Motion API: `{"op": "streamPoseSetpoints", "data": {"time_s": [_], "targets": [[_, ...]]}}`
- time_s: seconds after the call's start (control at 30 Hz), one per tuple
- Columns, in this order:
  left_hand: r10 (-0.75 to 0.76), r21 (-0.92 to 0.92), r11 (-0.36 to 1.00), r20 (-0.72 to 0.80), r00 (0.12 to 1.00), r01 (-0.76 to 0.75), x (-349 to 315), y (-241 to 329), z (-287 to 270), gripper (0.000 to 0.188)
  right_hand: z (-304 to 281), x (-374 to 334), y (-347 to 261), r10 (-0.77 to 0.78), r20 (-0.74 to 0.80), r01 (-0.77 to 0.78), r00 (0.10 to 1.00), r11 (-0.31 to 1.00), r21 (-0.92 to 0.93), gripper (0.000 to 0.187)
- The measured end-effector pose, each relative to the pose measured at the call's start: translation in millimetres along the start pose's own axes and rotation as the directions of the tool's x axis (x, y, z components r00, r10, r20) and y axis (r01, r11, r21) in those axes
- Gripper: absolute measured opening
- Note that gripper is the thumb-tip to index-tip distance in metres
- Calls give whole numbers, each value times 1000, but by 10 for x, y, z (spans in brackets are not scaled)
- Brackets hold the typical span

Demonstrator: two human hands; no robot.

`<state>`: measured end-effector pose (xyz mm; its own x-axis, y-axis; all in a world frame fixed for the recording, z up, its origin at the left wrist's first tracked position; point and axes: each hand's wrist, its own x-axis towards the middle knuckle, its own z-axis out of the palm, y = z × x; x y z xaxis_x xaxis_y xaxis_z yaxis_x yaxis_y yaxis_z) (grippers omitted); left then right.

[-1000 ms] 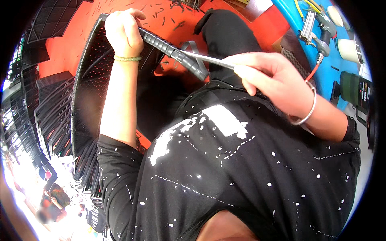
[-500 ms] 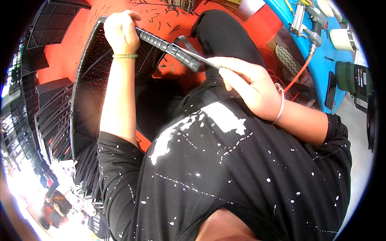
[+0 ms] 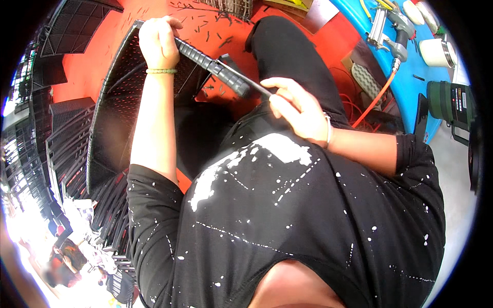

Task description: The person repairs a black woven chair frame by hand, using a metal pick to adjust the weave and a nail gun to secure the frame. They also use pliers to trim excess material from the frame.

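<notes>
Here, left fingers (image 3: 165, 37) tight around ridged bar (image 3: 197, 57), right fingers (image 3: 280, 83) tight on flat strip (image 3: 259, 88)

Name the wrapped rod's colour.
The wrapped rod is shiny black, as the head view, the only one, shows.

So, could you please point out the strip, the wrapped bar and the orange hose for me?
Strip (image 3: 257, 85): head view, on its straight stretch.
Bar (image 3: 204, 61): head view, on the middle of its wrapped length.
Hose (image 3: 380, 95): head view, on its upper, straight run.

Bright light, white glare lower left, hazy smudge over black mesh (image 3: 117, 105); curved edges, dark corners
</notes>
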<state>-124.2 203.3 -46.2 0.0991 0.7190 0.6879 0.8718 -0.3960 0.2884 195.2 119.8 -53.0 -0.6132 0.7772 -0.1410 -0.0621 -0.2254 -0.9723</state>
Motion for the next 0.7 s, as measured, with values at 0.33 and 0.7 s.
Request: {"op": "streamPoseSetpoints", "data": {"time_s": [0.33,0.7], "targets": [[35,-11,999,124,992,-34,21,24,-62,43,-171,177,-127,525,299,-537,797,843,-48,59],[-12,13,1000,-53,999,12,-88,350,-92,27,-327,-93,-249,423,181,-430,888,903,0,43]]}}
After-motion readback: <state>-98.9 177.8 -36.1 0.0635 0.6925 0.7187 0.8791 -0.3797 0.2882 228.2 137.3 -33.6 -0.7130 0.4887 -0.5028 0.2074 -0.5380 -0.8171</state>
